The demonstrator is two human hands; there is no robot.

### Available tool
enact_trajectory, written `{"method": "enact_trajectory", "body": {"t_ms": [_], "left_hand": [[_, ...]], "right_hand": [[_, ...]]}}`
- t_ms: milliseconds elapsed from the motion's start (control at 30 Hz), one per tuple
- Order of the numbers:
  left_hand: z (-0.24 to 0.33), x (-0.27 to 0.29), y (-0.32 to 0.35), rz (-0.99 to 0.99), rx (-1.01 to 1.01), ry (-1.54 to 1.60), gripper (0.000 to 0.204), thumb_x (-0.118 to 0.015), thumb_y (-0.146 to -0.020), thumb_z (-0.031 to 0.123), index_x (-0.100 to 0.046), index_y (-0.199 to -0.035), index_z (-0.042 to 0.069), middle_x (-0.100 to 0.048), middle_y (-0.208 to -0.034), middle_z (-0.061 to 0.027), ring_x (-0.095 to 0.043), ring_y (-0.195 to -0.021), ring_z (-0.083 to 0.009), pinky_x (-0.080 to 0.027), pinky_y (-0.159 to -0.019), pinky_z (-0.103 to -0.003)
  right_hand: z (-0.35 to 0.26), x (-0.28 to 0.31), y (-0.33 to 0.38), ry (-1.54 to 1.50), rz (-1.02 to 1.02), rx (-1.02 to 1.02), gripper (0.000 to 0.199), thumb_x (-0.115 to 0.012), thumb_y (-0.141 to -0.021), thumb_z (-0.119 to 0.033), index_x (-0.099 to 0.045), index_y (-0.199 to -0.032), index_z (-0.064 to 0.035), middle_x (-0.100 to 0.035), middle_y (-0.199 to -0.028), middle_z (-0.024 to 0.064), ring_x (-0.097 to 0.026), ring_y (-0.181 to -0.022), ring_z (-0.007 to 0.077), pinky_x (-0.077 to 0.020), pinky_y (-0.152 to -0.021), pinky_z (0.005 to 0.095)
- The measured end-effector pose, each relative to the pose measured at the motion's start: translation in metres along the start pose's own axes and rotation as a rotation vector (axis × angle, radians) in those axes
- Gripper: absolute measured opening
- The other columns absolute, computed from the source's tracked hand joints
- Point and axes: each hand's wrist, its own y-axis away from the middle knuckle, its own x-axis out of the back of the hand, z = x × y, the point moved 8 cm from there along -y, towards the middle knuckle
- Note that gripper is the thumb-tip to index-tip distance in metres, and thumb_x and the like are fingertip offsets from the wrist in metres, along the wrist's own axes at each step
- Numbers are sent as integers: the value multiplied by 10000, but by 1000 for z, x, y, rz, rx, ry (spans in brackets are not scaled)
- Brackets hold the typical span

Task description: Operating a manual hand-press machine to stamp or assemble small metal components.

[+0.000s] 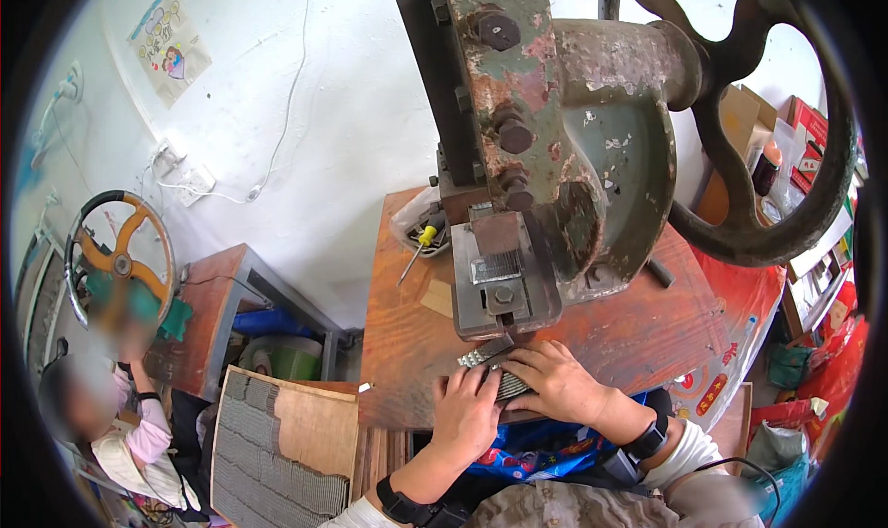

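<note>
At far left, a co-worker (pixel 148 431) in pale sleeves, beside an orange-spoked wheel (pixel 122 265). Next, a red-brown side table (pixel 205 320), then a pale board (pixel 319 417) partly covered with rows of grey ribbed strips (pixel 250 422). Further right, a wooden worktable (pixel 393 325), with a yellow-handled screwdriver (pixel 427 236) near its back left. At the front edge, below the die block (pixel 476 316), holds a ribbed metal bundle (pixel 510 386) between both hands. With the left hand (pixel 468 412), grips narrowly at the bundle's left side; by the fingertips, a short shiny strip (pixel 487 350). With the right hand (pixel 562 383), closes bent fingers over the bundle; cannot tell how firmly. Above, a worn green press (pixel 578 140); rightmost, a dark handwheel (pixel 838 130).
</note>
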Motion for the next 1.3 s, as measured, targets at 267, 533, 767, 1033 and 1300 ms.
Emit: {"method": "enact_trajectory", "body": {"t_ms": [267,533,767,1033,1300], "left_hand": [[-24,0,0,84,118,407,477,-754,-636,111,-619,-1089,51,-538,-1113,-133,-491,-1059,-331,-346,-916,-480],[-33,-5,-2,88,-4,314,488,-767,-644,103,-606,-1101,42,-516,-1185,-173,-468,-1146,-361,-344,-972,-488],[-34,-3,3,166,108,643,704,-753,-666,53,-455,-1302,16,-520,-1167,-203,-493,-1090,-384,-414,-935,-442],[-34,-13,0,170,96,649,683,-726,-672,22,-458,-1299,-8,-533,-1147,-185,-509,-1098,-341,-412,-962,-408],[-59,-10,17,125,293,613,508,-763,-735,112,-565,-1172,-53,-629,-1045,-149,-620,-926,-236,-497,-808,-340]], "right_hand": [[0,-6,-20,60,-80,-2,897,-721,-667,-544,-436,-1349,-37,-476,-1305,185,-446,-1194,399,-329,-1025,513],[13,-17,-14,-147,-92,-27,887,-793,-634,-433,-430,-1353,-61,-448,-1323,202,-425,-1221,406,-332,-1035,496],[6,-2,0,-432,-27,-123,906,-836,-606,-289,-410,-1366,-41,-461,-1308,216,-409,-1235,424,-358,-1020,483],[-2,-13,-2,8,-56,-128,906,-765,-702,-350,-321,-1404,11,-408,-1378,217,-364,-1296,388,-282,-1053,534],[11,5,2,-257,86,-82,662,-760,-725,-222,-494,-1303,-39,-576,-1220,163,-503,-1145,358,-366,-1012,435]]}}
